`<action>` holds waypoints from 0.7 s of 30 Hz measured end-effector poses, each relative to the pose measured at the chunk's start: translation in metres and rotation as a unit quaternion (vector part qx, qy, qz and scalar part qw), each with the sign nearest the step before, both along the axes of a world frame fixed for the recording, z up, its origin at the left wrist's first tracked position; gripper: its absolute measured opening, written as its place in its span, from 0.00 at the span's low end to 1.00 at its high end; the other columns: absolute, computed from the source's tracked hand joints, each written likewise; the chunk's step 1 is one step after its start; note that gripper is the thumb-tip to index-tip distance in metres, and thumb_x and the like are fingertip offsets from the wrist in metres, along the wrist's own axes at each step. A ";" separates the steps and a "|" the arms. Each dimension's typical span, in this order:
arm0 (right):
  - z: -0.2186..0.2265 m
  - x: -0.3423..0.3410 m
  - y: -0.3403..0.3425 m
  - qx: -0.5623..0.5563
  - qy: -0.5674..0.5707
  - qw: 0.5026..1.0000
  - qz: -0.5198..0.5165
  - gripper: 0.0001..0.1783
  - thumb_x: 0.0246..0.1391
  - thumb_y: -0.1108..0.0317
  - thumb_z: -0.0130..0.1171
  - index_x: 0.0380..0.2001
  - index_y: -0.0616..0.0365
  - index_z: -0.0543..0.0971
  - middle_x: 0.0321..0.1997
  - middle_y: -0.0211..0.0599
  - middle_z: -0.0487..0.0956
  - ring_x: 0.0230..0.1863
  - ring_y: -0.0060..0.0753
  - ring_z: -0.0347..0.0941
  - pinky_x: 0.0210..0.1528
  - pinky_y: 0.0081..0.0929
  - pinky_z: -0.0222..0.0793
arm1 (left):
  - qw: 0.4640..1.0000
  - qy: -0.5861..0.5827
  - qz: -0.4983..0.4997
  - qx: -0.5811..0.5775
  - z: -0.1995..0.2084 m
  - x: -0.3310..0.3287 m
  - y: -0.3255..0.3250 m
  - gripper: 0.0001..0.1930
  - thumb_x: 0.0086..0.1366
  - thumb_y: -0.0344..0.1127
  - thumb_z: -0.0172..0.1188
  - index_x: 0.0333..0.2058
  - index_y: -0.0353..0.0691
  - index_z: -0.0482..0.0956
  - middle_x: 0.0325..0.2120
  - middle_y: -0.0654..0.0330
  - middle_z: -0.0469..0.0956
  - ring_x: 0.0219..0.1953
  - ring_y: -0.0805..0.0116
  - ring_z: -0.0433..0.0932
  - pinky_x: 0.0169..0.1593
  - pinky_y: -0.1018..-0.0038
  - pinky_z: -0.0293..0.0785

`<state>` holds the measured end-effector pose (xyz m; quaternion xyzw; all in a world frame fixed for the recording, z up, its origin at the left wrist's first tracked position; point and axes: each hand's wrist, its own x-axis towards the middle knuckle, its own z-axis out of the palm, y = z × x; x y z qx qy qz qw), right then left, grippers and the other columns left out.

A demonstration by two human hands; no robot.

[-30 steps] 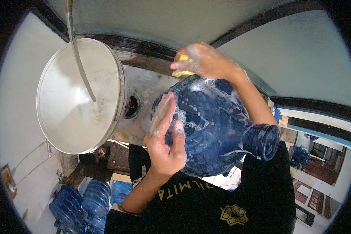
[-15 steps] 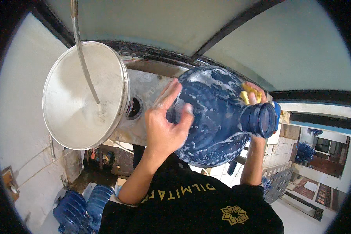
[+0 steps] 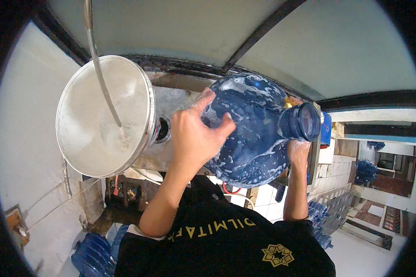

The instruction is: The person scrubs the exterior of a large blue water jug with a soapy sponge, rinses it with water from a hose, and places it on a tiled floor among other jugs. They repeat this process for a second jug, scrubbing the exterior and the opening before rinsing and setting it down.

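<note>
A large blue water jug (image 3: 252, 138), streaked with white suds, lies on its side in front of me with its open neck (image 3: 305, 122) toward the right. My left hand (image 3: 194, 134) grips the base end, thumb and fingers spread around its edge. On the far side of the neck, my right hand (image 3: 299, 150) is mostly hidden behind the jug. A bit of yellow sponge (image 3: 288, 104) shows beside its fingertips, between hand and jug.
To the left stands a white bucket (image 3: 62, 134) with a clear hose (image 3: 104, 87) hanging into it. The jug is over a metal counter (image 3: 171, 99). Glass panels (image 3: 180, 27) rise behind. More blue jugs (image 3: 93, 254) are at lower left, others (image 3: 319, 214) at right.
The right hand and sponge have slipped further behind the jug's neck, so less of them shows. The jug has turned slightly, and the left hand stays at its base end.
</note>
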<state>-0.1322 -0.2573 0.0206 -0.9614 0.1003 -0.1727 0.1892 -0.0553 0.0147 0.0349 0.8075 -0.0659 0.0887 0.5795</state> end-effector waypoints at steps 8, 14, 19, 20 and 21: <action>0.020 0.009 0.026 -0.016 -0.081 0.996 0.017 0.21 0.50 0.75 0.49 0.49 0.69 0.69 0.50 0.54 0.71 0.52 0.53 0.69 0.58 0.36 0.61 | 0.999 0.028 0.004 -0.018 -0.005 0.003 0.003 0.27 0.46 0.41 0.67 0.41 0.25 0.79 0.44 0.39 0.77 0.44 0.49 0.80 0.50 0.65 0.75; 0.026 -0.012 0.067 0.051 -0.078 0.993 -0.073 0.19 0.58 0.74 0.43 0.52 0.68 0.66 0.53 0.57 0.68 0.54 0.59 0.66 0.58 0.42 0.59 | 0.995 -0.039 -0.024 0.089 -0.001 0.001 -0.008 0.38 0.49 0.57 0.68 0.50 0.30 0.74 0.48 0.41 0.75 0.53 0.45 0.73 0.56 0.60 0.69; 0.029 -0.032 0.096 0.059 -0.127 0.987 -0.073 0.19 0.61 0.73 0.42 0.55 0.66 0.66 0.54 0.56 0.68 0.57 0.55 0.66 0.60 0.41 0.59 | 0.982 0.109 -0.145 0.050 -0.014 0.055 0.005 0.35 0.58 0.54 0.59 0.55 0.31 0.69 0.56 0.41 0.68 0.53 0.42 0.72 0.58 0.59 0.66; 0.030 -0.033 0.099 0.055 -0.138 0.987 -0.066 0.20 0.61 0.73 0.42 0.55 0.66 0.66 0.54 0.55 0.68 0.56 0.54 0.66 0.60 0.41 0.58 | 0.977 0.123 -0.162 0.067 -0.012 0.058 0.007 0.33 0.61 0.53 0.56 0.56 0.32 0.68 0.58 0.41 0.66 0.54 0.43 0.71 0.59 0.58 0.65; 0.030 -0.032 0.101 0.064 -0.145 0.985 -0.064 0.20 0.61 0.73 0.42 0.55 0.66 0.66 0.54 0.55 0.67 0.56 0.54 0.66 0.60 0.41 0.58 | 0.978 0.031 -0.167 0.120 -0.010 0.053 0.005 0.31 0.63 0.50 0.53 0.56 0.31 0.68 0.58 0.41 0.65 0.56 0.44 0.69 0.61 0.56 0.61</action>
